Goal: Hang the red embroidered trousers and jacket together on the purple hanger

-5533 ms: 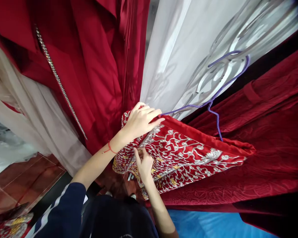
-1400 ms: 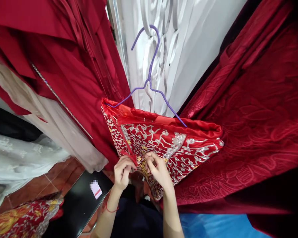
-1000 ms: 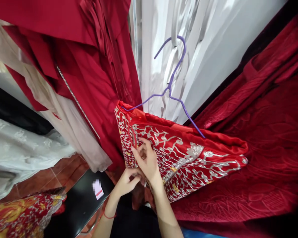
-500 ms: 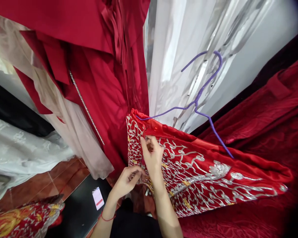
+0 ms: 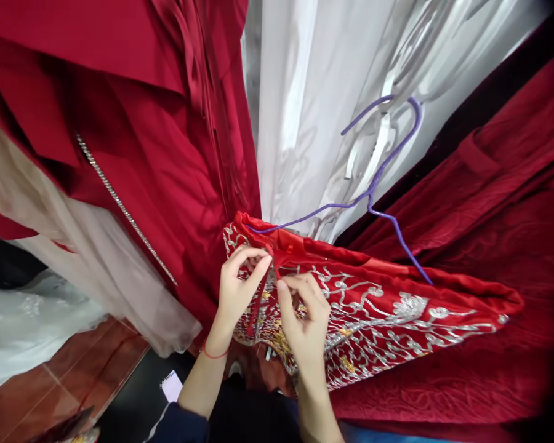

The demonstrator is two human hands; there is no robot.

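Red embroidered garment (image 5: 373, 314) hangs centre on a purple hanger (image 5: 378, 178). Left hand (image 5: 237, 289) pinches a thin red tie (image 5: 258, 301); right hand (image 5: 305, 317) pinches fabric just beside it. Risk: pulling may tip the hanger, sliding the satin off.

The embroidered garment (image 5: 378, 320) hangs on the hanger (image 5: 378, 178), between the dress (image 5: 157, 154) left and the velvet cloth (image 5: 498, 209) right, curtain (image 5: 314, 111) behind.
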